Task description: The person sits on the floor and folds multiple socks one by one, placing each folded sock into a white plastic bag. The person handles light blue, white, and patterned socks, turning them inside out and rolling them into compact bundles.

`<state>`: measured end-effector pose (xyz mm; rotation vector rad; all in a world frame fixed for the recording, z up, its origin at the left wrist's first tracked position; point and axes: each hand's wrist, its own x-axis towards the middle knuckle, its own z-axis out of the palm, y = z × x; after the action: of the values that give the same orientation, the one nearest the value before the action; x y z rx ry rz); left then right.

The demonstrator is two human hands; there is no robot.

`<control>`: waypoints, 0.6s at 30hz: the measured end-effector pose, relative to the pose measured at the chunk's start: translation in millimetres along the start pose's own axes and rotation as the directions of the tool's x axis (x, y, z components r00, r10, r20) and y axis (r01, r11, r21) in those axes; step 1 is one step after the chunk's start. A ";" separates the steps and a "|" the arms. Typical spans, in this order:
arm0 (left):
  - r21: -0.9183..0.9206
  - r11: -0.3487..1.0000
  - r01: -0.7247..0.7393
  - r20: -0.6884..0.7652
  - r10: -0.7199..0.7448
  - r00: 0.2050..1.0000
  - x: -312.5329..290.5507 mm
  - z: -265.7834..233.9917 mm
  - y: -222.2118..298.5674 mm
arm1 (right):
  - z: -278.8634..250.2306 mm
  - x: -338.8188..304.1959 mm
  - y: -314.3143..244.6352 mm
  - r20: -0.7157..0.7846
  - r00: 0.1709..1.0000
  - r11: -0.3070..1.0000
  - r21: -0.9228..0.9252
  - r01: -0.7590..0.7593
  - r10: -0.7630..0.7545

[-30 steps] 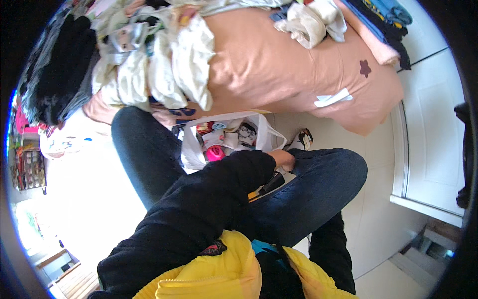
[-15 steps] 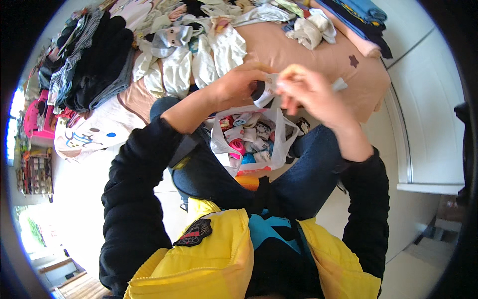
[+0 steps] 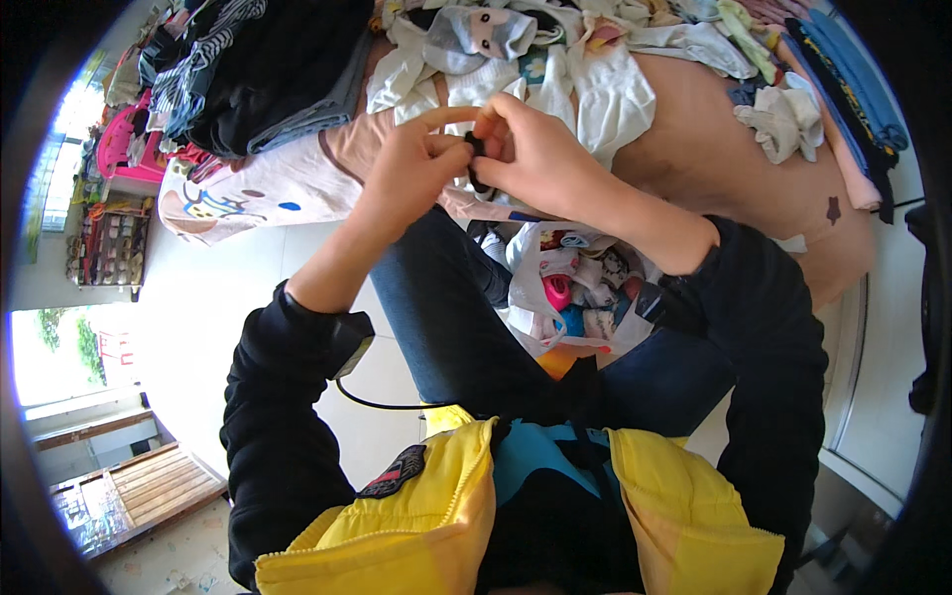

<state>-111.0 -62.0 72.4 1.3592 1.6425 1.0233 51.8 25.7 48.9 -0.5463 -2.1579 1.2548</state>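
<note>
My left hand point(image 3: 416, 164) and my right hand point(image 3: 540, 159) meet above the near edge of the bed. Their fingers pinch a small black piece of cloth point(image 3: 478, 169), which looks like a sock, mostly hidden by the fingers. Just beyond them lie white socks point(image 3: 605, 104) and a grey sock with a face on it point(image 3: 476, 38). Below my right forearm, between my legs, a white plastic bag point(image 3: 531, 322) stands open. Rolled socks in several colours fill it, one of them bright pink point(image 3: 557, 291).
A tall stack of dark folded clothes point(image 3: 297, 74) is on the bed point(image 3: 704, 129) at the left. Folded blue clothes point(image 3: 858, 84) lie at the far right, with a crumpled cream sock point(image 3: 778, 121) beside them. A white cabinet point(image 3: 883, 367) borders the right side.
The view has turned leftward, so the bag and bed appear farther right. The white-and-dark sock has left my hands. They now hold a small black piece.
</note>
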 end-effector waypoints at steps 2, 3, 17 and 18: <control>0.059 0.998 -0.036 -0.035 0.039 0.999 -9.3 -16.4 -4.7 | 12.5 13.5 0.0 0.035 0.998 0.999 0.016 0.045 -0.045; 0.155 0.988 -0.016 -0.085 0.029 0.996 -15.1 -22.9 -5.8 | 20.7 20.5 -1.1 0.083 0.996 0.997 0.079 0.011 -0.018; 0.034 0.999 0.037 -0.341 -0.024 0.940 -91.8 -33.4 8.7 | 81.0 16.0 -33.2 0.182 0.981 0.971 0.236 0.021 -0.065; 0.000 0.999 0.032 -0.329 -0.030 0.944 -94.3 -32.3 9.1 | 80.6 14.4 -33.7 0.196 0.980 0.971 0.241 -0.013 -0.036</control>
<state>-123.1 -157.7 99.2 1.2084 1.9029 1.2821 -14.1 -33.4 50.9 -0.3169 -2.1205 1.5970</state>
